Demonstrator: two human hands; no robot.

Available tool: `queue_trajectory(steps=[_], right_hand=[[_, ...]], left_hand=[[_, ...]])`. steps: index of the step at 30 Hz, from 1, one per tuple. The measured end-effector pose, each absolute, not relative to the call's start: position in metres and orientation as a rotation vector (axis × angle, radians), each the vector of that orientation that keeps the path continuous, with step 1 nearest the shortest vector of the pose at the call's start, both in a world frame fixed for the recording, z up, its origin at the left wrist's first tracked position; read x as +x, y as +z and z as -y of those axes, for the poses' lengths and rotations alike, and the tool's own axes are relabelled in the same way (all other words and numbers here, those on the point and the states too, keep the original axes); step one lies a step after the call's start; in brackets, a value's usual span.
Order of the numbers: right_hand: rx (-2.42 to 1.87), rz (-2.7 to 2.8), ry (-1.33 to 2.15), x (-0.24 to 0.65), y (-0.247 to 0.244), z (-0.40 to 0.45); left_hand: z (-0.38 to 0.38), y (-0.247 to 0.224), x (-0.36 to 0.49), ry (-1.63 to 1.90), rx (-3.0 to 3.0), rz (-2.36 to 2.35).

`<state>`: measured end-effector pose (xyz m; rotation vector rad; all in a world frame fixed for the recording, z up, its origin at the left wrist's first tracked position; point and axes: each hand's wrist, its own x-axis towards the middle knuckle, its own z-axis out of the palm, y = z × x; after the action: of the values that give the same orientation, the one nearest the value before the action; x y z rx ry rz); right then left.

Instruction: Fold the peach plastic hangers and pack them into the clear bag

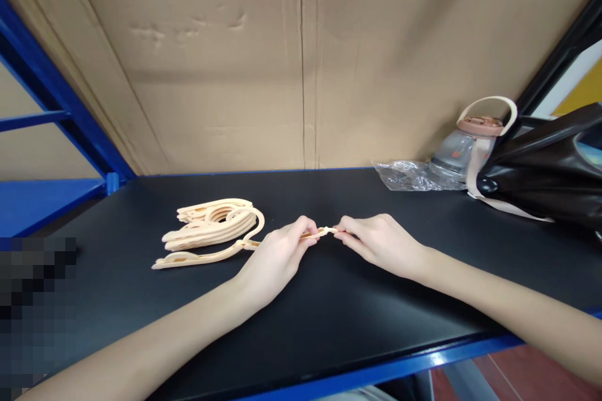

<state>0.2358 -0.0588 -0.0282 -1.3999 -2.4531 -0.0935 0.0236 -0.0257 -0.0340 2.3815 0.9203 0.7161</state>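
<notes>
My left hand [285, 247] is closed in a pinch around a slim beige plastic piece [323, 233], which looks like part of a folding clothes hanger. Its right end is pinched between the thumb and fingers of my right hand [380, 239]. Left of my hands, a beige folding hanger [202, 258] lies with its hook curving up and one arm running behind my left hand. That hand hides whether this arm and the pinched piece are one. Just behind lies a stack of several similar hangers [211, 232], folded together.
All this is on a black tabletop [338, 326] with a blue front edge. A cardboard wall [226, 75] stands behind it. At the back right are a crumpled clear plastic bag [409, 177], a strapped water bottle [463, 147] and a black bag [550, 169]. Blue frame bars [70, 100] rise at left.
</notes>
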Motion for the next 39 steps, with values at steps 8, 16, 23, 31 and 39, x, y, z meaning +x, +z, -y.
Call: queue_trajectory(steps=[8, 16, 23, 31, 39], right_hand=[[-1.317, 2.409, 0.276, 0.239, -0.019, 0.057], [-1.039, 2.414, 0.850, 0.257, -0.007, 0.044], [-1.043, 2.315, 1.265, 0.262, -0.009, 0.040], [-1.050, 2.297, 1.362, 0.262, -0.012, 0.035], [-1.011, 2.529, 0.991, 0.259, -0.006, 0.035]], left_hand=[[0.026, -0.036, 0.022, 0.697, 2.541, -0.862], [0.027, -0.034, 0.023, 0.567, 2.628, -0.720], [0.029, -0.036, 0.023, 0.556, 2.756, -0.623], [0.029, -0.035, 0.022, 0.537, 2.757, -0.549], [0.030, -0.034, 0.021, 0.498, 2.668, -0.562]])
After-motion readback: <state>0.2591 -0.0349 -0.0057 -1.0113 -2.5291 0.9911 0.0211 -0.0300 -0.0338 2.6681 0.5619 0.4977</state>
